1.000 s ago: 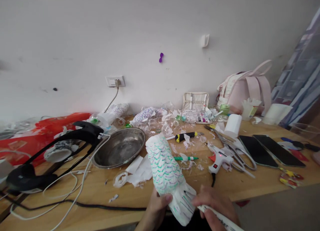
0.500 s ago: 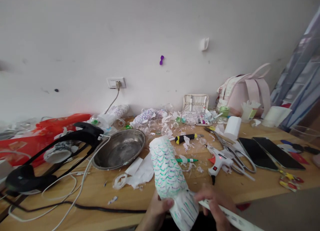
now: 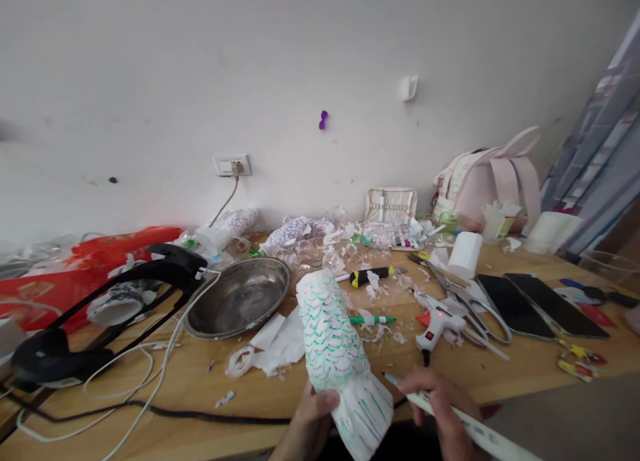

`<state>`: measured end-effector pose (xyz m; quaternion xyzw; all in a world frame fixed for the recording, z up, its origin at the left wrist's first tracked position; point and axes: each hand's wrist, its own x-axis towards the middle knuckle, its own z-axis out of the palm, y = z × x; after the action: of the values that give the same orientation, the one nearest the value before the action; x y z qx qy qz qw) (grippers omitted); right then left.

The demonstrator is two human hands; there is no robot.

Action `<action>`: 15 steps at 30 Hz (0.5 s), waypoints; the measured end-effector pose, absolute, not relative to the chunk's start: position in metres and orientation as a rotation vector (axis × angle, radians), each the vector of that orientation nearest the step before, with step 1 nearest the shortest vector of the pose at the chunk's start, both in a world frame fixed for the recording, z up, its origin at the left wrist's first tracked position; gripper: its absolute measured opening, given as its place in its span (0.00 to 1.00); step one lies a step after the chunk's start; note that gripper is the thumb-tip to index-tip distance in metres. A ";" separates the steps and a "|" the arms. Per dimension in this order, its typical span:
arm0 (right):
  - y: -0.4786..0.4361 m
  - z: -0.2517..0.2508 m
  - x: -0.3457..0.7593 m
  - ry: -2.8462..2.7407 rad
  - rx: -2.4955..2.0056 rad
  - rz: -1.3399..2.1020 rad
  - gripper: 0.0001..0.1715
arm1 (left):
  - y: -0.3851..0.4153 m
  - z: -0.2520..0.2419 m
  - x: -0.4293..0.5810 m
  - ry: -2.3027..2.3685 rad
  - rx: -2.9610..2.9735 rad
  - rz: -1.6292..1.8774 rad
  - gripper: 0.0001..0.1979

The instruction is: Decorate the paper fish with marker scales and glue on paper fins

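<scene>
A white paper-covered fish shape (image 3: 333, 334) is held upright at the table's front edge. Green and purple scale marks cover its body, and dark green and purple lines run along its flared tail. My left hand (image 3: 313, 418) is closed around it where body and tail meet, thumb in front. In my right hand (image 3: 443, 408) is a white marker (image 3: 465, 421), its dark tip pointing at the tail from a small gap to the right. A green marker (image 3: 373, 320) lies on the table behind the fish.
A metal bowl (image 3: 240, 298) and a black headset-like frame (image 3: 165, 274) with white cables stand left. To the right lie a glue gun (image 3: 440, 324), scissors (image 3: 483, 321) and two dark phone-like slabs (image 3: 560, 304). Paper scraps, plastic bottles and a pink backpack (image 3: 490, 181) are behind.
My right hand has drawn the marker away from the tail, rightward, leaving a gap. The fish shape has shifted slightly left with my left hand.
</scene>
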<state>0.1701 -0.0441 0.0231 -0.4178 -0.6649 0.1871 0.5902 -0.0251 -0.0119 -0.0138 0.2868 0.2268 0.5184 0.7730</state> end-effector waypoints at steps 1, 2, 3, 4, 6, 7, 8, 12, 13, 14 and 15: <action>-0.044 0.025 0.167 -1.583 -0.987 0.407 0.21 | -0.012 -0.013 -0.026 0.477 0.620 1.113 0.22; -0.044 0.026 0.164 -1.614 -0.988 0.379 0.19 | -0.013 -0.012 -0.026 0.467 0.610 1.107 0.21; -0.044 0.026 0.162 -1.640 -0.974 0.352 0.17 | -0.013 -0.010 -0.026 0.463 0.593 1.104 0.19; -0.045 0.026 0.162 -1.659 -0.941 0.332 0.16 | -0.013 -0.008 -0.026 0.467 0.568 1.105 0.17; -0.046 0.024 0.166 -1.696 -0.822 0.320 0.18 | -0.013 -0.003 -0.025 0.481 0.509 1.121 0.14; -0.046 0.023 0.169 -1.725 -0.769 0.334 0.21 | -0.012 0.000 -0.024 0.487 0.471 1.137 0.14; -0.045 0.021 0.173 -1.748 -0.724 0.350 0.23 | -0.012 0.003 -0.023 0.491 0.432 1.154 0.13; -0.043 0.015 0.186 -1.789 -0.629 0.435 0.23 | -0.010 0.008 -0.024 0.450 0.346 1.159 0.17; -0.043 0.015 0.186 -1.774 -0.635 0.466 0.23 | -0.010 0.007 -0.025 0.426 0.353 1.139 0.18; -0.043 0.015 0.184 -1.739 -0.667 0.501 0.23 | -0.010 0.004 -0.027 0.401 0.363 1.119 0.19; -0.043 0.016 0.181 -1.692 -0.719 0.535 0.24 | -0.010 0.002 -0.030 0.384 0.365 1.126 0.19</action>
<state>0.1812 -0.0432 0.0156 -0.3070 -0.7227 0.2284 0.5756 -0.0295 -0.0105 0.0017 0.1710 0.1798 0.5272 0.8127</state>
